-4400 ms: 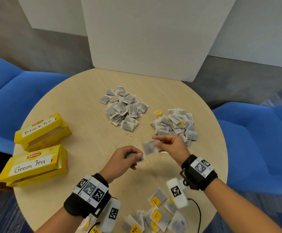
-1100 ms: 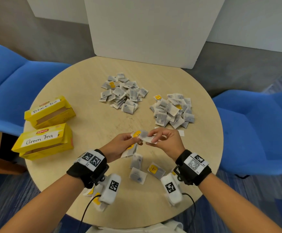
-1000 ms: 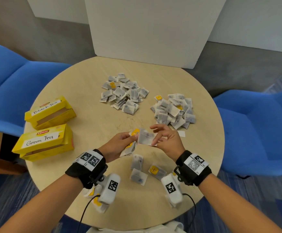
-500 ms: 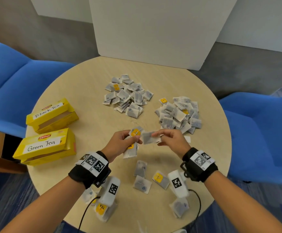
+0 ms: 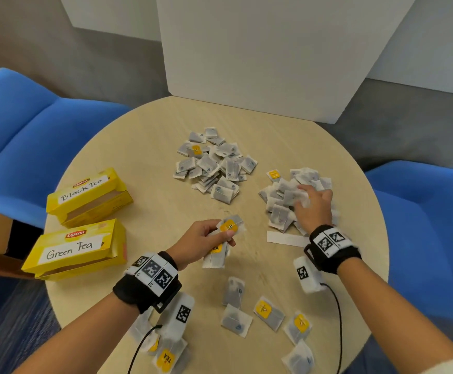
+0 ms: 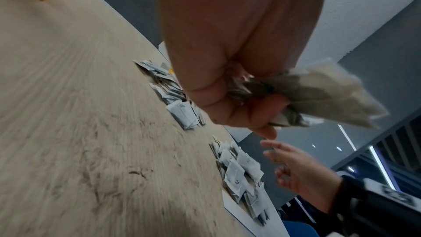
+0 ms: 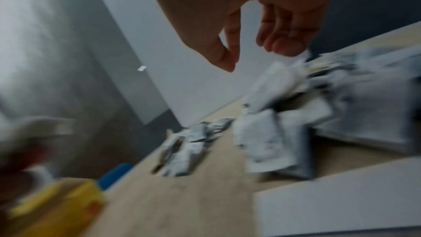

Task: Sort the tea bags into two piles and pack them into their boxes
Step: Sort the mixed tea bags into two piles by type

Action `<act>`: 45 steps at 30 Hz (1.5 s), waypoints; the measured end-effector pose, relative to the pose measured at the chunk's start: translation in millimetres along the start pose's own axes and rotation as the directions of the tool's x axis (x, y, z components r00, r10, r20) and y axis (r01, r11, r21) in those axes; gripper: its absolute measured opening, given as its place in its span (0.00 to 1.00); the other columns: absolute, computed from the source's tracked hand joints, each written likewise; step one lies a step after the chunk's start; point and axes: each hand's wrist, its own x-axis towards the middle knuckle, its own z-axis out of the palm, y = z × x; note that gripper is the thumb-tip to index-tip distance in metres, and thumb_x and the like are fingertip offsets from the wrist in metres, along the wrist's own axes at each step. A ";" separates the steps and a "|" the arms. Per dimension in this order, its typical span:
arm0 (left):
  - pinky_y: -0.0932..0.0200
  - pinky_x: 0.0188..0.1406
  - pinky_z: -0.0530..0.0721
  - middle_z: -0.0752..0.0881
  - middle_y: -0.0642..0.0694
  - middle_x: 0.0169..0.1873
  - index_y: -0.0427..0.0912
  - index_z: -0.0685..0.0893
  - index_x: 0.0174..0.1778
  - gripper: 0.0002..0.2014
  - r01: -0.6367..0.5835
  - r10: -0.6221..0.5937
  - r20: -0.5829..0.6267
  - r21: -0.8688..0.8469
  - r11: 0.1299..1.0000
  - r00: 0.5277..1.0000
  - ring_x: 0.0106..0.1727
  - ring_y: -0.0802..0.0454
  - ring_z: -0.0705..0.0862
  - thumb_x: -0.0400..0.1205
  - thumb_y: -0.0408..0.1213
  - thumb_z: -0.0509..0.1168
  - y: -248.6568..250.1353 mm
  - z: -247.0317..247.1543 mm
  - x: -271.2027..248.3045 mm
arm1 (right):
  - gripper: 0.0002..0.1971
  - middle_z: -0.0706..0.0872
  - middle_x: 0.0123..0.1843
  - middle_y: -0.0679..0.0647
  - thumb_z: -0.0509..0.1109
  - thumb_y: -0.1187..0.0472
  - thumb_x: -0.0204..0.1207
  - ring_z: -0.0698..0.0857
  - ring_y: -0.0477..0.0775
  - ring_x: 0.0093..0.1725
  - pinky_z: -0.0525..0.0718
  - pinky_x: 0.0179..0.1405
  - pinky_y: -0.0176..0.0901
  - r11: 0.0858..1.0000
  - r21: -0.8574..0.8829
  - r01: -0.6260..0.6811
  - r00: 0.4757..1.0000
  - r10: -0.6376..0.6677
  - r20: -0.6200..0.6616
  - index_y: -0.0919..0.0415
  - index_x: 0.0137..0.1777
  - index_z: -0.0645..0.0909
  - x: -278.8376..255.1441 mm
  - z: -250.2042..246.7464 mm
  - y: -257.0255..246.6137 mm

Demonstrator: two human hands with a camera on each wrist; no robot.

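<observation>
Head looks steeply down; wrists skim low, sharing the table (image 5: 149, 147)

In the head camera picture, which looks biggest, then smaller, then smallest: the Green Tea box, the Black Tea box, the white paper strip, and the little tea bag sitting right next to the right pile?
1. Green Tea box; it is nearer the camera, so its lead over the next is unsure.
2. Black Tea box.
3. White paper strip.
4. Yellow-tagged tea bag.

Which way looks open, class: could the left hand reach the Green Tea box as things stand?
Probably yes. Only bare table lies between the left hand and the Green Tea box, but that hand already grips several tea bags, so it couldn't easily grasp the box.
</observation>
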 end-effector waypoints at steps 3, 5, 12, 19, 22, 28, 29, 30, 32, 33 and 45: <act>0.69 0.39 0.78 0.88 0.49 0.41 0.35 0.86 0.47 0.10 -0.005 0.005 0.088 -0.002 1.000 0.996 0.34 0.64 0.81 0.83 0.37 0.63 3.4 1.4 3.7 | 0.09 0.78 0.53 0.55 0.70 0.60 0.78 0.79 0.50 0.40 0.80 0.41 0.43 0.953 0.291 0.084 0.956 -0.159 0.246 0.49 0.57 0.82 -42.8 -0.3 -34.2; 0.68 0.41 0.78 0.89 0.48 0.44 0.34 0.87 0.49 0.11 -0.007 0.007 0.148 0.005 1.000 0.989 0.37 0.62 0.82 0.84 0.37 0.63 4.0 2.9 4.8 | 0.06 0.83 0.44 0.54 0.69 0.59 0.79 0.80 0.50 0.30 0.81 0.28 0.43 0.902 0.431 -0.016 0.846 -0.217 0.486 0.49 0.53 0.82 -66.4 1.7 -49.9; 0.71 0.44 0.79 0.89 0.39 0.51 0.36 0.78 0.65 0.15 0.014 -0.015 0.182 0.006 1.000 0.983 0.43 0.63 0.85 0.84 0.35 0.63 4.2 3.6 -1.7 | 0.12 0.87 0.41 0.50 0.79 0.74 0.65 0.83 0.44 0.33 0.84 0.32 0.37 0.846 0.530 0.066 0.862 -0.316 0.397 0.57 0.42 0.85 -83.3 6.3 -47.1; 0.71 0.38 0.79 0.89 0.45 0.45 0.35 0.80 0.63 0.13 0.023 0.002 0.166 -0.149 0.989 0.986 0.36 0.64 0.84 0.85 0.32 0.57 12.6 -1.2 -11.9 | 0.21 0.81 0.49 0.51 0.81 0.78 0.59 0.83 0.39 0.47 0.84 0.47 0.37 0.759 0.637 0.134 0.898 -0.365 0.246 0.47 0.25 0.86 -95.3 11.3 -40.7; 0.69 0.30 0.80 0.88 0.49 0.38 0.32 0.81 0.59 0.10 0.043 -0.018 0.119 -0.208 0.977 0.993 0.29 0.62 0.83 0.84 0.31 0.60 15.0 -0.5 -12.3 | 0.23 0.79 0.53 0.50 0.80 0.79 0.59 0.82 0.37 0.48 0.84 0.46 0.37 0.753 0.643 0.137 0.890 -0.378 0.253 0.46 0.24 0.86 -96.9 11.7 -39.8; 0.68 0.33 0.81 0.88 0.52 0.34 0.36 0.84 0.49 0.04 0.005 -0.001 0.045 -0.109 0.994 0.999 0.32 0.62 0.84 0.80 0.30 0.67 15.7 -2.7 -10.2 | 0.18 0.82 0.54 0.57 0.68 0.85 0.66 0.86 0.51 0.45 0.87 0.44 0.48 0.742 0.671 -0.008 0.867 -0.329 0.373 0.60 0.41 0.80 -95.4 7.8 -37.7; 0.68 0.33 0.81 0.88 0.52 0.35 0.36 0.84 0.48 0.03 0.002 0.001 0.039 -0.078 0.997 0.999 0.33 0.62 0.84 0.80 0.30 0.67 15.6 -3.4 -10.0 | 0.17 0.82 0.55 0.58 0.69 0.82 0.66 0.87 0.53 0.44 0.88 0.44 0.51 0.701 0.703 -0.116 0.853 -0.293 0.432 0.61 0.46 0.79 -94.8 6.4 -37.2; 0.68 0.33 0.81 0.87 0.52 0.36 0.37 0.84 0.48 0.03 0.000 0.002 0.034 -0.039 0.999 0.999 0.33 0.62 0.84 0.80 0.30 0.68 14.7 -4.1 -9.6 | 0.17 0.82 0.55 0.59 0.70 0.79 0.65 0.87 0.55 0.44 0.88 0.43 0.52 0.645 0.729 -0.230 0.832 -0.258 0.491 0.62 0.51 0.78 -94.5 5.0 -37.1; 0.68 0.34 0.80 0.86 0.51 0.35 0.39 0.85 0.48 0.03 -0.007 0.004 0.038 0.076 0.997 0.999 0.33 0.63 0.83 0.80 0.31 0.68 12.0 -6.0 -8.4 | 0.19 0.83 0.55 0.61 0.70 0.75 0.66 0.87 0.57 0.45 0.89 0.40 0.53 0.576 0.730 -0.367 0.793 -0.217 0.570 0.62 0.56 0.77 -94.7 4.9 -38.6; 0.67 0.34 0.80 0.86 0.49 0.34 0.41 0.84 0.49 0.04 -0.010 0.003 0.047 0.152 0.988 0.999 0.32 0.62 0.82 0.80 0.32 0.69 10.8 -7.1 -7.6 | 0.18 0.83 0.54 0.62 0.70 0.76 0.68 0.87 0.57 0.44 0.89 0.39 0.52 0.617 0.695 -0.368 0.790 -0.187 0.584 0.62 0.57 0.77 -94.3 6.5 -39.3; 0.54 0.53 0.78 0.82 0.37 0.63 0.39 0.83 0.58 0.10 0.141 0.074 -0.492 0.387 0.911 0.868 0.65 0.41 0.80 0.83 0.34 0.64 26.0 -86.7 138.2 | 0.14 0.81 0.47 0.51 0.70 0.70 0.73 0.80 0.49 0.33 0.83 0.35 0.41 0.982 0.154 -0.109 0.786 -0.010 0.618 0.48 0.49 0.78 -103.5 16.0 10.8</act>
